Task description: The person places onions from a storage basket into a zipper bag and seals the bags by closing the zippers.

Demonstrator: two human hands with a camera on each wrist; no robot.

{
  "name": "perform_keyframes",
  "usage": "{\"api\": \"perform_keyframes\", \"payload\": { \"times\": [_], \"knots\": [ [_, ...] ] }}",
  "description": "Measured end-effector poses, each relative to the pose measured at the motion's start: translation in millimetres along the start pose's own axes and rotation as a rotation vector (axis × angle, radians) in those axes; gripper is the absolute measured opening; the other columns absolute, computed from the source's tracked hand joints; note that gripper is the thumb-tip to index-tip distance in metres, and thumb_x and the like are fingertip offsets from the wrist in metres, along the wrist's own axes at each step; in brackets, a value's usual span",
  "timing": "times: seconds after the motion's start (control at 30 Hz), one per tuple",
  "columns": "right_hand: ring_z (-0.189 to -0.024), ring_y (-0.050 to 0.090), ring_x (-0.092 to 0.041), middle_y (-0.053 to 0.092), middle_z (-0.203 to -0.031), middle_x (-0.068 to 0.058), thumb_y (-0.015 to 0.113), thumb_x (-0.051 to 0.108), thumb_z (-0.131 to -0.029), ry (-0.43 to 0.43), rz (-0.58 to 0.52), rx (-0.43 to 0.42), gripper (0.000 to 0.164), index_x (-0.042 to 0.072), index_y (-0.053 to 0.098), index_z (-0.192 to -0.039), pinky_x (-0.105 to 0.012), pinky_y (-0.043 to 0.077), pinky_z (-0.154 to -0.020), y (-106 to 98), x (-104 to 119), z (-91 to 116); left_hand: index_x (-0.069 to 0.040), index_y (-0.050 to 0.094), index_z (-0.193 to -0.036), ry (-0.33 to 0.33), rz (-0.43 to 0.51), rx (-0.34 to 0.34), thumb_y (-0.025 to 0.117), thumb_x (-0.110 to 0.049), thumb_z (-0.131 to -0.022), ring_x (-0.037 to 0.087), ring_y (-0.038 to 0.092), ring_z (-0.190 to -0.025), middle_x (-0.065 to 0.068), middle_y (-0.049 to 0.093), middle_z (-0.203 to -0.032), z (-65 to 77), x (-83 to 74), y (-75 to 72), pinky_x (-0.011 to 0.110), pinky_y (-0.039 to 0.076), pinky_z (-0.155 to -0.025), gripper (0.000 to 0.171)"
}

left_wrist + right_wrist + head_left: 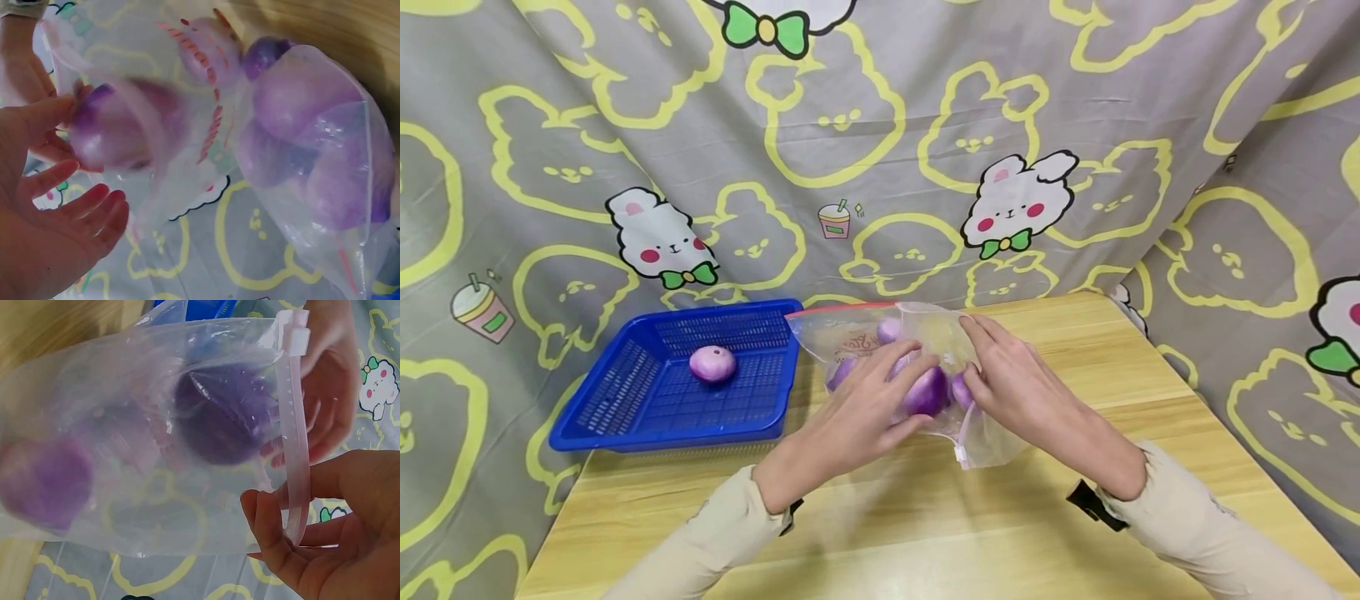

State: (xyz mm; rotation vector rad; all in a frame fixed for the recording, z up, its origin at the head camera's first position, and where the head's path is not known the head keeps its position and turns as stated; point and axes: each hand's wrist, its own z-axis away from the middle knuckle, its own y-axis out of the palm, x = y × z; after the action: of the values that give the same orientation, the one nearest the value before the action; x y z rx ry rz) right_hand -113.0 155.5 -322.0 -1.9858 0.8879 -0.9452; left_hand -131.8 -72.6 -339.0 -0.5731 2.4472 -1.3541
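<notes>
A clear zip bag (857, 333) lies on the table with several purple onions inside. One purple onion (119, 128) is at the bag's mouth, partly behind its pinkish rim. My left hand (872, 392) is at this onion, fingers loosely spread; one digit seems to touch its side in the left wrist view. My right hand (1022, 379) pinches the bag's zip edge (295, 437) between thumb and fingers and holds the mouth apart. A white slider (298, 340) sits at one end of the zip. Other onions (312, 137) show blurred through the plastic.
To the left stands a blue plastic basket (673, 417) with a single purple onion (712, 364) in it. The wooden table (887, 533) meets a grey curtain (910, 108) printed with cartoon figures at the back and sides.
</notes>
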Motion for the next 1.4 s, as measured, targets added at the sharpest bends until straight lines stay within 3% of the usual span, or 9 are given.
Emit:
{"api": "perform_keyframes", "payload": {
  "times": [0.23,0.33,0.47,0.57,0.7,0.83,1.0,1.23,1.4],
  "knots": [
    [-0.113,0.061,-0.037,0.050,-0.140,-0.029,0.057,-0.001,-0.088,0.003,0.008,-0.012,0.055,-0.014,0.045,-0.139,-0.049,0.053,-0.092,0,-2,1,-0.006,0.059,-0.131,-0.047,-0.029,-0.077,0.073,-0.024,-0.089,0.031,0.052,-0.126,0.016,0.057,-0.133,16.8,28.2,-6.4,0.049,0.038,-0.109,0.047],
    [-0.112,0.061,-0.036,0.050,-0.140,-0.028,0.057,0.000,-0.088,0.004,0.011,-0.017,0.054,-0.014,0.046,-0.139,-0.049,0.053,-0.092,0,-3,2,-0.002,0.064,-0.120,-0.134,-0.048,-0.124,0.070,-0.017,-0.090,0.033,0.054,-0.122,0.016,0.060,-0.127,29.5,58.4,-14.3,0.050,0.041,-0.105,0.034],
    [-0.107,0.062,-0.035,0.050,-0.140,-0.028,0.057,0.001,-0.088,0.005,0.014,-0.017,0.054,-0.014,0.046,-0.139,-0.048,0.054,-0.090,0,-4,3,-0.002,0.067,-0.108,-0.329,-0.101,-0.122,0.069,-0.012,-0.089,0.037,0.057,-0.111,0.018,0.063,-0.118,49.9,108.4,-24.6,0.054,0.046,-0.090,0.022],
    [-0.104,0.063,-0.033,0.051,-0.139,-0.028,0.057,-0.001,-0.087,0.001,0.013,-0.021,0.054,-0.014,0.046,-0.138,-0.047,0.055,-0.088,0,-5,3,0.000,0.067,-0.110,-0.497,-0.130,-0.029,0.070,-0.011,-0.089,0.043,0.055,-0.111,0.022,0.061,-0.119,67.0,146.0,-30.8,0.059,0.045,-0.088,0.024],
    [-0.097,0.062,-0.031,0.051,-0.139,-0.028,0.057,-0.002,-0.087,-0.003,0.010,-0.020,0.054,-0.013,0.046,-0.138,-0.045,0.056,-0.083,2,-4,3,0.003,0.056,-0.128,-0.720,-0.134,0.221,0.069,-0.016,-0.091,0.054,0.041,-0.124,0.032,0.045,-0.136,93.0,188.1,-39.1,0.068,0.038,-0.096,0.043],
    [-0.094,0.062,-0.031,0.052,-0.139,-0.027,0.058,-0.003,-0.087,-0.009,0.009,-0.017,0.054,-0.013,0.046,-0.139,-0.044,0.056,-0.082,3,-2,2,0.004,0.043,-0.141,-0.863,-0.092,0.433,0.067,-0.021,-0.091,0.064,0.026,-0.129,0.041,0.027,-0.146,118.9,220.5,-51.1,0.077,0.028,-0.098,0.060],
    [-0.107,0.063,-0.035,0.052,-0.139,-0.027,0.058,-0.003,-0.087,-0.003,0.012,-0.013,0.054,-0.012,0.046,-0.139,-0.048,0.054,-0.089,3,-2,2,0.009,0.049,-0.133,-0.824,-0.076,0.534,0.074,-0.023,-0.084,0.064,0.039,-0.120,0.043,0.042,-0.133,144.3,240.2,-54.6,0.074,0.033,-0.095,0.064],
    [-0.100,0.064,-0.033,0.051,-0.139,-0.028,0.058,-0.002,-0.087,0.001,0.015,-0.016,0.053,-0.013,0.046,-0.138,-0.046,0.056,-0.084,5,-4,4,0.004,0.048,-0.127,-0.840,-0.174,0.432,0.075,-0.012,-0.082,0.066,0.045,-0.105,0.043,0.044,-0.118,170.5,251.6,-42.9,0.072,0.043,-0.082,0.055],
    [-0.107,0.063,-0.034,0.050,-0.140,-0.028,0.058,-0.001,-0.088,0.006,0.012,-0.010,0.054,-0.013,0.046,-0.139,-0.047,0.055,-0.088,3,-5,6,0.009,0.049,-0.124,-0.830,-0.201,0.357,0.075,-0.012,-0.086,0.061,0.056,-0.087,0.041,0.047,-0.104,183.1,253.6,-40.3,0.067,0.049,-0.071,0.051]
  ]
}}
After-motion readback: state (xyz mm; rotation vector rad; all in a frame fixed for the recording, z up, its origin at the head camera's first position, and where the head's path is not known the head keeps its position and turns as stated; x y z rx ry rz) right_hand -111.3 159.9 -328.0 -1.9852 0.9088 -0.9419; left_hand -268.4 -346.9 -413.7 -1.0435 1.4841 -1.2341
